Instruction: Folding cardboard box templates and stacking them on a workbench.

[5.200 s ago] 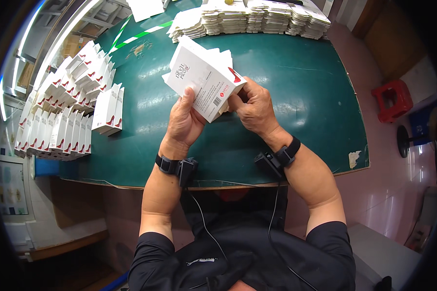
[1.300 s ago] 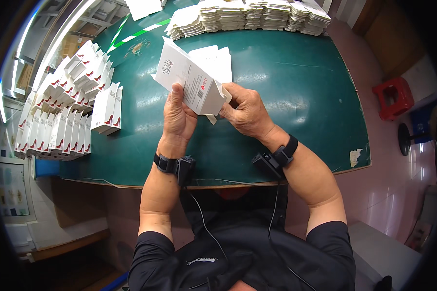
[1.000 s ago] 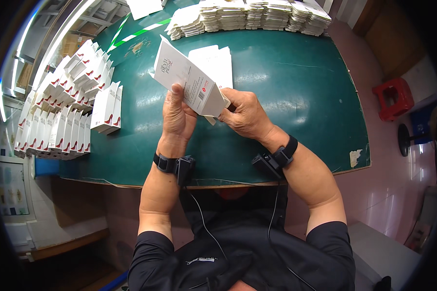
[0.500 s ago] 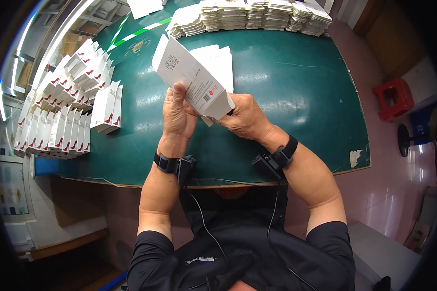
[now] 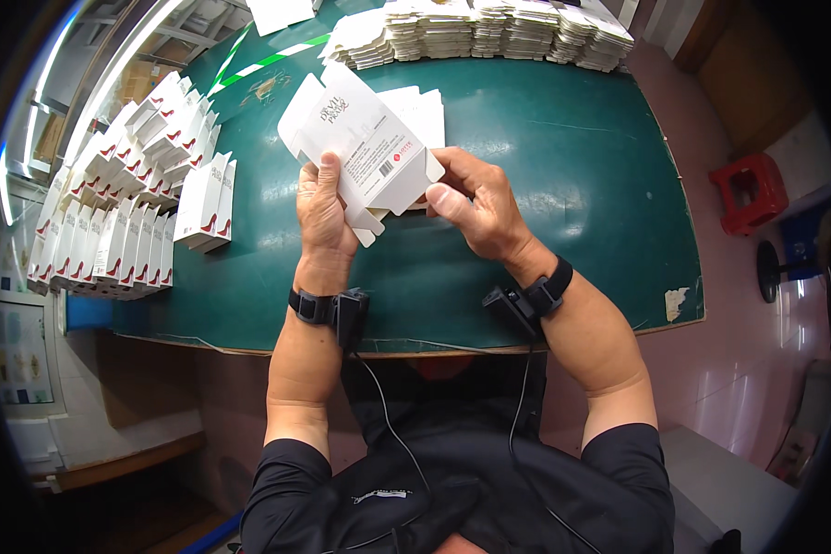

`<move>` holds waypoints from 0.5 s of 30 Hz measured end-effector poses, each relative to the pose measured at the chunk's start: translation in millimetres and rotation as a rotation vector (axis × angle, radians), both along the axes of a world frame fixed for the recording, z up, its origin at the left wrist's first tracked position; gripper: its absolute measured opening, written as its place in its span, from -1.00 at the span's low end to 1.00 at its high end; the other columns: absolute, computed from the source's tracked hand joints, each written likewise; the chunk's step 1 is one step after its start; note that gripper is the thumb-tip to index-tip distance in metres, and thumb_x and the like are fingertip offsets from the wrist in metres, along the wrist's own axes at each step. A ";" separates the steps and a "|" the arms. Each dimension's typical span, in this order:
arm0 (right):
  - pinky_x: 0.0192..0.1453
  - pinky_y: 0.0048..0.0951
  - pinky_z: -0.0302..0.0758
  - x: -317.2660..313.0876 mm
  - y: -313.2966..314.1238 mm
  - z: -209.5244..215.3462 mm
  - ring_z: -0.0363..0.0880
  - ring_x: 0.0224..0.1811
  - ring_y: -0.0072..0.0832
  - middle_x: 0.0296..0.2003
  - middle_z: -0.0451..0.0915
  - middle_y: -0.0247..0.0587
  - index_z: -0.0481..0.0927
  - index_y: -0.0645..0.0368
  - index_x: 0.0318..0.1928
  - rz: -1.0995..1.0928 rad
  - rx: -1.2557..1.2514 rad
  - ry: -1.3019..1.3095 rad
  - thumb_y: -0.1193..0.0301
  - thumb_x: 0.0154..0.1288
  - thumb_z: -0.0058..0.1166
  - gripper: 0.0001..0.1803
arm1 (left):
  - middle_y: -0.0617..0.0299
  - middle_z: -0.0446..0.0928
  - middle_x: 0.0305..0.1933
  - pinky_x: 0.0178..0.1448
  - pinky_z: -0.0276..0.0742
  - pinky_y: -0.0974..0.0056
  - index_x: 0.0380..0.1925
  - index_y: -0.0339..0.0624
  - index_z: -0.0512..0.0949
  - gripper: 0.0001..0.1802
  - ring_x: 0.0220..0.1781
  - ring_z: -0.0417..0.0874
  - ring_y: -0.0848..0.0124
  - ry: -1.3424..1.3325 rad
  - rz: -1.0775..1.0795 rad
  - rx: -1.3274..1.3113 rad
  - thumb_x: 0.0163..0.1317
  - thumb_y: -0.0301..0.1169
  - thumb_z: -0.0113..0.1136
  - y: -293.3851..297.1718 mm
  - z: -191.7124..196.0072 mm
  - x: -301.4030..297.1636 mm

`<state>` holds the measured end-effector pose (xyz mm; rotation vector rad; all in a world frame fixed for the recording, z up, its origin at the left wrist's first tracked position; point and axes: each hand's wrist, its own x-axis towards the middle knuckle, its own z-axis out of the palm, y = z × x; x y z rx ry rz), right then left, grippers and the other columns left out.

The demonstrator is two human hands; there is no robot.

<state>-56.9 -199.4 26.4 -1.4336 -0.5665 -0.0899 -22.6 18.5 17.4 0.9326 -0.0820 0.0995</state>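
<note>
A white printed folding carton [image 5: 365, 152] is held up tilted above the table, with its end flaps standing out at the top and bottom. My left hand [image 5: 325, 212] grips its left side, thumb on the printed face and the other fingers hidden behind. At the lower right end, my right hand [image 5: 489, 205] is curled against a flap, its thumb bent in and its fingertips partly hidden by the card. Behind the carton, more flat white cartons [image 5: 425, 115] lie on the table, partly covered.
The green table [image 5: 563, 194] spreads around my hands. Piles of flat cartons [image 5: 443, 35] line its far edge. Many upright white boxes [image 5: 111, 245] with red shoe prints crowd the left, two boxes [image 5: 203, 203] standing nearer. A red stool [image 5: 750, 191] is on the floor at right.
The carton has turned to show its printed face more squarely, and its bottom flaps have swung into view. My left hand has shifted slightly left; my right hand has rotated at the lower end.
</note>
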 end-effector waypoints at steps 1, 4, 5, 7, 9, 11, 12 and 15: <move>-0.14 -0.49 0.63 0.7 1.0 0.3 0.69 -0.25 -0.55 -0.16 0.73 -0.18 0.56 0.33 0.17 -0.035 -0.008 0.016 0.30 0.39 0.24 -0.54 | -0.01 0.58 0.12 0.13 0.77 0.09 0.14 -0.24 0.30 -0.56 0.06 0.73 0.24 0.001 0.021 0.021 0.49 -0.22 0.19 -0.9 0.1 -0.7; -0.17 -0.49 0.64 2.2 4.6 0.3 0.68 -0.27 -0.57 -0.16 0.72 -0.19 0.54 0.33 0.19 -0.107 -0.022 0.049 0.30 0.43 0.24 -0.55 | -0.02 0.57 0.11 0.13 0.76 0.11 0.14 -0.24 0.30 -0.57 0.05 0.72 0.26 -0.011 0.040 0.062 0.49 -0.23 0.20 -0.9 -2.8 -2.2; -0.19 -0.49 0.64 2.9 6.5 -1.2 0.67 -0.27 -0.57 -0.17 0.72 -0.19 0.55 0.33 0.18 -0.146 -0.037 0.035 0.32 0.44 0.22 -0.57 | -0.02 0.57 0.10 0.13 0.75 0.12 0.14 -0.24 0.30 -0.57 0.05 0.71 0.26 -0.017 0.050 0.082 0.49 -0.24 0.20 -1.0 -3.3 -2.6; -0.22 -0.50 0.65 3.4 9.2 -1.9 0.67 -0.28 -0.58 -0.19 0.72 -0.18 0.56 0.32 0.16 -0.224 -0.070 0.006 0.35 0.48 0.19 -0.63 | -0.02 0.57 0.10 0.15 0.73 0.11 0.15 -0.24 0.29 -0.56 0.07 0.70 0.26 -0.016 0.054 0.079 0.48 -0.24 0.21 -2.7 -1.6 -3.4; -0.23 -0.51 0.66 3.6 9.8 -1.3 0.67 -0.29 -0.58 -0.19 0.72 -0.17 0.56 0.32 0.16 -0.241 -0.076 0.002 0.38 0.49 0.17 -0.65 | -0.01 0.57 0.10 0.20 0.69 0.11 0.16 -0.25 0.29 -0.56 0.10 0.68 0.26 -0.014 0.065 0.073 0.48 -0.26 0.21 -4.0 0.4 -4.3; -0.24 -0.51 0.68 3.4 9.7 1.4 0.68 -0.29 -0.58 -0.20 0.73 -0.16 0.57 0.32 0.14 -0.272 -0.089 -0.008 0.45 0.50 0.13 -0.70 | -0.01 0.57 0.11 0.22 0.67 0.11 0.17 -0.26 0.28 -0.54 0.12 0.67 0.25 -0.010 0.048 0.063 0.48 -0.27 0.22 -6.2 4.8 -6.9; -0.24 -0.51 0.68 3.3 9.2 2.6 0.68 -0.29 -0.58 -0.20 0.73 -0.16 0.57 0.32 0.14 -0.272 -0.089 -0.008 0.45 0.50 0.13 -0.70 | -0.02 0.57 0.11 0.25 0.64 0.10 0.19 -0.27 0.27 -0.53 0.15 0.65 0.25 -0.005 0.032 0.053 0.48 -0.28 0.22 -7.8 7.6 -8.7; -0.25 -0.50 0.70 2.5 7.5 6.3 0.68 -0.29 -0.58 -0.21 0.73 -0.16 0.58 0.33 0.13 -0.279 -0.009 0.085 0.45 0.50 0.12 -0.71 | -0.03 0.57 0.13 0.30 0.60 0.10 0.22 -0.29 0.26 -0.50 0.19 0.63 0.25 -0.022 0.032 0.087 0.47 -0.31 0.23 -11.4 8.6 -12.8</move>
